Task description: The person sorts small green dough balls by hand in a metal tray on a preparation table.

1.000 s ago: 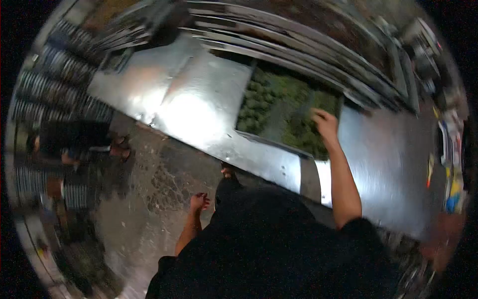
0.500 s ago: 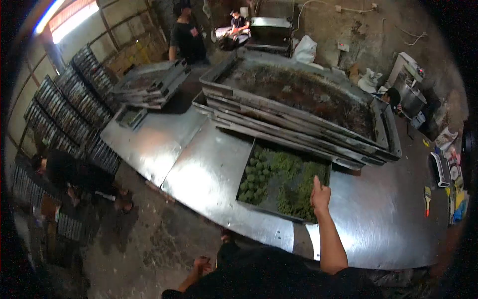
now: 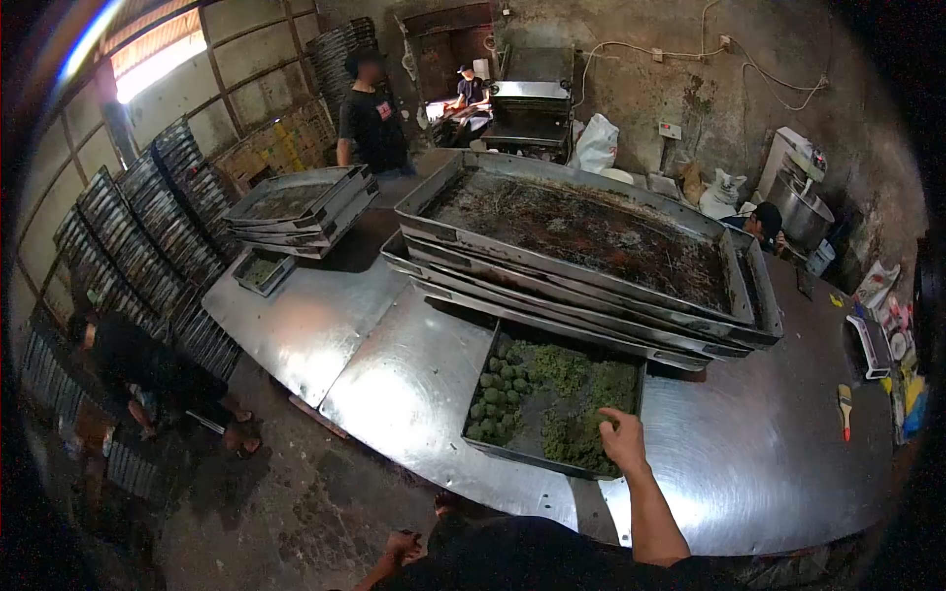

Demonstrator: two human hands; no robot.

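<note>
My right hand (image 3: 622,443) is over the right side of a shallow dark metal tray (image 3: 527,455), its fingers curled in at the green crumbly mixture (image 3: 576,445). What lies between those fingertips is hidden. Along the tray's left side sit several round green balls (image 3: 496,389). More of the mixture (image 3: 560,364) is heaped toward the back. My left hand (image 3: 402,543) is low beside my body, off the table, its fingers loosely curled; whether anything is in them does not show.
Large metal trays (image 3: 581,236) are stacked behind the small tray on the metal table (image 3: 394,345). Smaller stacked trays (image 3: 301,202) and a little tray (image 3: 262,271) stand left. A brush (image 3: 844,412) lies right. Other people (image 3: 372,123) are around the room; one person (image 3: 148,364) bends over at left.
My right hand has drawn slightly closer to me, and its raised index finger is now bent toward the mixture. The view has tilted up, and the left hand stays low.
</note>
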